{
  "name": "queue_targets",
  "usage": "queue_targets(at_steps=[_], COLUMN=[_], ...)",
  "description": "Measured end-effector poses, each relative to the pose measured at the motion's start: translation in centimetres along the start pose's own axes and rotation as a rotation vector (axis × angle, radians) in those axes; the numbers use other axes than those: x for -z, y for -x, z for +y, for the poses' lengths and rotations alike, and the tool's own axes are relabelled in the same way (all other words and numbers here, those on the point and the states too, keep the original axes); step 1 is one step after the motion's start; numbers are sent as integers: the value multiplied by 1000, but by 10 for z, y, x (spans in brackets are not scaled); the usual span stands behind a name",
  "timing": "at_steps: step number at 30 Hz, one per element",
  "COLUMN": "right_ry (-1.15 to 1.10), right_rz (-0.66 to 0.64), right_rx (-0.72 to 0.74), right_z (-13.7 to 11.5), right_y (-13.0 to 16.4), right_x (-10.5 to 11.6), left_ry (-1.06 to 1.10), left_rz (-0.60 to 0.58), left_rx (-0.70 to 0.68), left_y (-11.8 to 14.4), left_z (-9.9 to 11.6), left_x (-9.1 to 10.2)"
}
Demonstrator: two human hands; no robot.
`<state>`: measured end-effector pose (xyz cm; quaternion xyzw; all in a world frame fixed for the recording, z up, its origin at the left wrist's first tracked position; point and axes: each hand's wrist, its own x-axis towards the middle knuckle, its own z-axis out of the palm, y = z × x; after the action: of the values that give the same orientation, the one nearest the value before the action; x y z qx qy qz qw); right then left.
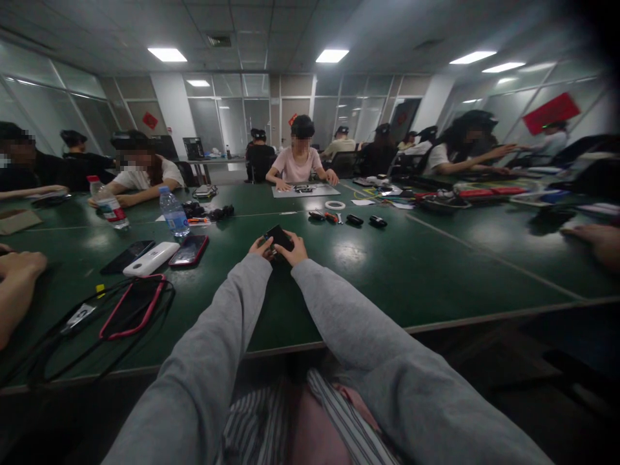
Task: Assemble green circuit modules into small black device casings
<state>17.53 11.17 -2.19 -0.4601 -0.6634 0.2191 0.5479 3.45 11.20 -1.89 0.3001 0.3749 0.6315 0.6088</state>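
Both hands meet out over the green table point(436, 271): left hand point(261, 247) and right hand point(296, 250) are each closed around a small black phone-like device point(279, 237), tilted up between them. Seemingly mid-inspection; steady fingertip work comes next. Farther off lie a tape roll point(334, 205) and small black parts point(354, 219).

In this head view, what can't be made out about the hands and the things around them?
- Dark device: held between left hand and right hand; too small to identify, lower part hidden by the fingers.
- Small dark parts beyond the tape roll: too small to name.
- Hand at the right edge: blurred, cut off by the frame.
- Cables at lower left: ends lost in shadow.
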Motion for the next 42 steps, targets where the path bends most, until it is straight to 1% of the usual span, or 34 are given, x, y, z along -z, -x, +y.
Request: queue_targets(at_steps=[2,4,6,8,10,11,12,15,18,20,21,23,26,27,28,30,33,35,39,42], right_ry=[-39,-140,-323,-555,-764,-848,-916,-1054,-1110,-1063,-1007,-830,-460,-340,-232,-44,163,216,217,169], right_rz=[57,136,184,174,98,43,-17,-189,-273,-284,-266,-163,56,93,98,64,24,17,-3,48], right_rx=[-35,-120,-271,-479,-667,-725,-753,-733,-690,-647,-623,-578,-487,-448,-410,-349,-326,-336,-327,-277], right_z=[0,-1,-1,-3,-6,-8,-10,-17,-18,-15,-12,-5,7,10,13,16,16,14,13,12], right_y=[-3,-7,-12,-16,-19,-20,-20,-19,-17,-17,-18,-19,-20,-20,-20,-20,-19,-18,-17,-18], right_x=[3,6,11,15,20,23,26,32,32,29,26,20,13,13,13,16,21,24,24,24], left_ry=[10,13,40,78,94,98,106,170,233,251,257,258,251,254,257,263,266,265,269,275], left_rz=[22,37,31,9,6,18,40,78,31,-12,-37,-79,-101,-103,-106,-122,-159,-174,-183,-199], left_rx=[0,6,4,-8,0,16,41,129,198,226,234,237,224,223,229,262,326,347,342,323], left_y=[1,3,7,10,11,10,8,-1,-8,-10,-10,-8,-5,-4,-2,0,4,5,7,9], left_z=[1,3,5,7,9,9,10,12,15,16,17,18,19,20,21,22,25,26,28,31], left_x=[0,-1,-2,-4,-5,-5,-6,-4,0,3,5,7,7,7,6,4,1,0,0,0])
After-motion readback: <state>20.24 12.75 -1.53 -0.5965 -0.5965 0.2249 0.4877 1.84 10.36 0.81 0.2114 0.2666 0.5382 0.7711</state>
